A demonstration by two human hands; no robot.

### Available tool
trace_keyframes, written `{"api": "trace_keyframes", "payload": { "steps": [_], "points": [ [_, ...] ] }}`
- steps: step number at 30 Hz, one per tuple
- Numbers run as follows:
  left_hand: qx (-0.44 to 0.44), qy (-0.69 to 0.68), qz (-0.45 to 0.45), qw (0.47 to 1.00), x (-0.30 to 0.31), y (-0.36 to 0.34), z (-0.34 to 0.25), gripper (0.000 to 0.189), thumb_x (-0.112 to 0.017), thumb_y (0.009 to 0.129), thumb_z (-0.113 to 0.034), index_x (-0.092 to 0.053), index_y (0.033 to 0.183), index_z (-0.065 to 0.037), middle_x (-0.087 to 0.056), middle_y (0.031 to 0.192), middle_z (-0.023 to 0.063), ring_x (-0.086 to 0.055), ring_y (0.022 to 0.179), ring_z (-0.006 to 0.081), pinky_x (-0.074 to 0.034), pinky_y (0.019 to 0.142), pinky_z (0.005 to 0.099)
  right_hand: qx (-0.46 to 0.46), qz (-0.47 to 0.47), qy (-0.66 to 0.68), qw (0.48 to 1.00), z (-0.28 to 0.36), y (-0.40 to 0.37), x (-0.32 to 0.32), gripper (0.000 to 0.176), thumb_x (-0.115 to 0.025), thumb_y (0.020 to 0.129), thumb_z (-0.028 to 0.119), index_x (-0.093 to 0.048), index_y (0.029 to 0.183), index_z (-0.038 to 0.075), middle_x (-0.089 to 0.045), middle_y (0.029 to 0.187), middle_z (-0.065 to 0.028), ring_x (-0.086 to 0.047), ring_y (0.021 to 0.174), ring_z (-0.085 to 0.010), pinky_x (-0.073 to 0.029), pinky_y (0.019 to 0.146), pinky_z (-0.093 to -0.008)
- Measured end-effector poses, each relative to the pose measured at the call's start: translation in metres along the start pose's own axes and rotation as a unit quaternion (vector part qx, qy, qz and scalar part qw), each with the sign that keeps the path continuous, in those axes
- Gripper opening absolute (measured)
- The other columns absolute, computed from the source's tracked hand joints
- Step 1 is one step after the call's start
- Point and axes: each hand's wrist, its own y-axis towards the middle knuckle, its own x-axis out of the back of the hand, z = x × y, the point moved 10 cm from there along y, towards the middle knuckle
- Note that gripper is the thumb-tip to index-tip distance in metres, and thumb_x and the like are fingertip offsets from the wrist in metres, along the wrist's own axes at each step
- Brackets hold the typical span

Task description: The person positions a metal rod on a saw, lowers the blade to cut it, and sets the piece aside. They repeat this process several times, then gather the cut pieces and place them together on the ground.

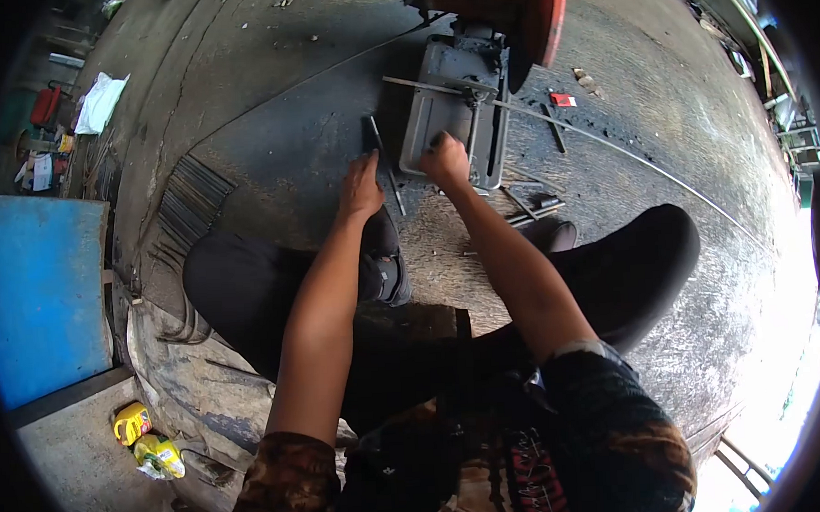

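Note:
My right hand (446,161) is closed around the dark crank handle (437,141) at the near end of a cut-off saw's grey base (416,132). The saw's red guard (553,21) stands raised above the base. A long thin metal rod (606,142) lies across the base at its clamp (476,96). My left hand (362,187) is over my shoe, its fingers stretched forward, holding nothing that I can see. Just right of it, a short metal bar (388,165) lies on the floor.
A bundle of cut rods (193,201) lies at the left. Tools (536,205) lie on the floor near my right foot. A red packet (563,99) is right of the saw. A blue panel (45,290) and yellow containers (132,424) are at far left.

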Motion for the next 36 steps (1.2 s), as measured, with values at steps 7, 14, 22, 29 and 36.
{"api": "trace_keyframes", "payload": {
  "steps": [7, 14, 22, 29, 36],
  "points": [
    [-0.035, -0.006, 0.072, 0.997, -0.028, -0.001, -0.055, 0.070, -0.056, 0.085, -0.005, -0.029, 0.149, -0.014, -0.033, 0.152, 0.0118, -0.029, 0.139, 0.0380, -0.032, 0.111, 0.0510, -0.070, -0.023, -0.116, 0.990, -0.097, -0.063, -0.017, 0.078, -0.078, 0.069, 0.026, -0.038, 0.129, -0.004, -0.043, 0.123, -0.0260, -0.047, 0.117, -0.0426, -0.047, 0.097, -0.0452],
    [-0.053, -0.032, 0.088, 0.994, -0.033, -0.001, -0.077, 0.067, -0.054, 0.087, -0.004, -0.030, 0.149, -0.013, -0.034, 0.151, 0.0128, -0.032, 0.139, 0.0356, -0.032, 0.111, 0.0504, -0.032, -0.073, -0.135, 0.988, -0.131, -0.048, -0.030, 0.066, -0.079, 0.075, 0.032, -0.049, 0.122, -0.003, -0.052, 0.122, -0.0227, -0.052, 0.118, -0.0380, -0.050, 0.090, -0.0465],
    [-0.049, -0.041, 0.068, 0.996, -0.041, 0.001, -0.072, 0.063, -0.054, 0.082, -0.002, -0.037, 0.143, -0.003, -0.047, 0.139, 0.0163, -0.041, 0.131, 0.0344, -0.039, 0.107, 0.0420, -0.038, -0.217, 0.020, 0.975, -0.160, -0.058, 0.007, 0.063, -0.076, 0.066, 0.015, -0.044, 0.118, 0.000, -0.048, 0.114, -0.0243, -0.048, 0.109, -0.0435, -0.045, 0.093, -0.0476],
    [-0.080, -0.039, 0.061, 0.994, -0.054, 0.005, -0.074, 0.062, -0.055, 0.080, 0.000, -0.041, 0.141, -0.002, -0.049, 0.137, 0.0167, -0.043, 0.129, 0.0336, -0.040, 0.105, 0.0425, -0.019, -0.081, -0.166, 0.983, -0.106, -0.055, -0.021, 0.072, -0.085, 0.065, 0.039, -0.052, 0.114, -0.002, -0.053, 0.113, -0.0204, -0.052, 0.111, -0.0374, -0.048, 0.092, -0.0428],
    [-0.032, -0.105, 0.032, 0.993, -0.050, 0.010, -0.058, 0.048, -0.050, 0.088, -0.002, -0.047, 0.135, 0.002, -0.053, 0.131, 0.0226, -0.050, 0.121, 0.0383, -0.042, 0.103, 0.0436, -0.141, -0.049, 0.140, 0.979, -0.168, -0.021, -0.048, 0.070, -0.080, 0.070, 0.047, -0.057, 0.111, -0.005, -0.062, 0.113, -0.0248, -0.062, 0.102, -0.0434, -0.053, 0.085, -0.0425]
  ]
}}
